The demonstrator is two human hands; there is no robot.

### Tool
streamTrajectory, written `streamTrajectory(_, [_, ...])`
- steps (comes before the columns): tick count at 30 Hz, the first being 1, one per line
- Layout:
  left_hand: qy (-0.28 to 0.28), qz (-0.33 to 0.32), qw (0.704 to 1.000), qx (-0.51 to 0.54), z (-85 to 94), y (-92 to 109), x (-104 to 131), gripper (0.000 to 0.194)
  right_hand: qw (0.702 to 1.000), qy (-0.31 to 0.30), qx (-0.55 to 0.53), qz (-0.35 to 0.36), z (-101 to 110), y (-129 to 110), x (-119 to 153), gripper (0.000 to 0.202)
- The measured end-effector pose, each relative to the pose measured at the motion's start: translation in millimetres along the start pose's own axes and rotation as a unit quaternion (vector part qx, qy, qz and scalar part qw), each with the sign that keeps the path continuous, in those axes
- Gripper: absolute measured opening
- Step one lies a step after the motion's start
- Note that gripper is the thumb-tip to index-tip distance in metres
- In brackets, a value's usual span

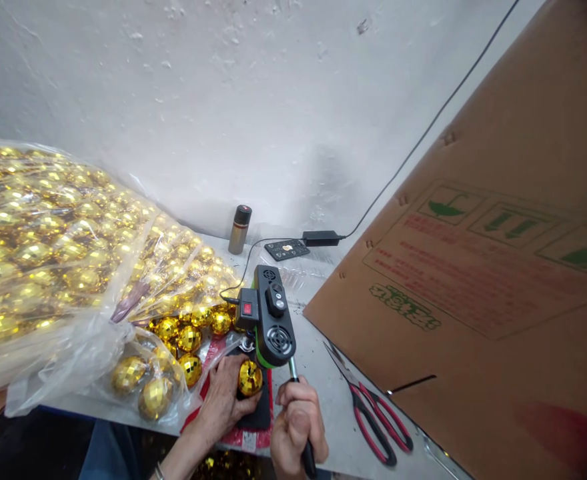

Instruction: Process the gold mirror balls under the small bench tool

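My left hand [227,395] grips a gold mirrored ball [250,378] between thumb and fingers, over a black plate [255,417] on a red mat [232,438]. My right hand [298,423] is wrapped round a black handle [308,460] with a metal rod. That rod reaches up to a black device [274,317] with round vents; whether it is fixed to it I cannot tell. A box with a red switch [247,309] sits at the device's left side. Loose gold balls [190,339] lie left of my left hand, by the mouth of a clear plastic bag [81,257] full of them.
Red-and-black scissors [373,413] lie open at right, beside a large cardboard box [473,267]. Behind the device are a bottle [239,230], a phone [287,249] and a power adapter [321,238] with its cable. A pale wall [253,100] rises behind the table.
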State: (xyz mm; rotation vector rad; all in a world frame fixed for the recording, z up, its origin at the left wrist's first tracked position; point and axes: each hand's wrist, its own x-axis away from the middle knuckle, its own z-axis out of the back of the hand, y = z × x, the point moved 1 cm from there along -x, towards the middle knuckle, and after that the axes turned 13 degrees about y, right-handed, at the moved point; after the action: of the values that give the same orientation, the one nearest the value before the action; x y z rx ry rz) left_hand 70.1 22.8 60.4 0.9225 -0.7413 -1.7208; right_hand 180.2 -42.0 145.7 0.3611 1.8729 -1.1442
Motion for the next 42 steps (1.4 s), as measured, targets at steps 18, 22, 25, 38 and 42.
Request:
streamTrajectory(18, [0.019,-0.012,1.000,-0.015,1.4,-4,2,0.056,0.998,-0.025,-0.030,-0.052,2,-10,-16,0.037])
streamTrajectory(22, [0.058,-0.071,0.996,-0.002,-2.5,-24,43,0.059,0.993,-0.052,-0.025,-0.099,-7,-38,-52,0.033])
streamTrajectory(25, [0.096,-0.138,0.986,-0.014,9.6,-34,76,0.075,0.995,-0.048,-0.037,-0.081,-9,-41,-56,0.035])
streamTrajectory(38, [-0.052,-0.086,0.940,-0.326,110.8,-24,-13,0.054,0.994,-0.072,-0.022,-0.080,2,-25,-31,0.035])
streamTrajectory(42, [0.004,-0.077,0.969,-0.234,105.6,-21,-11,0.054,0.995,-0.069,-0.019,-0.073,1,-26,-32,0.037])
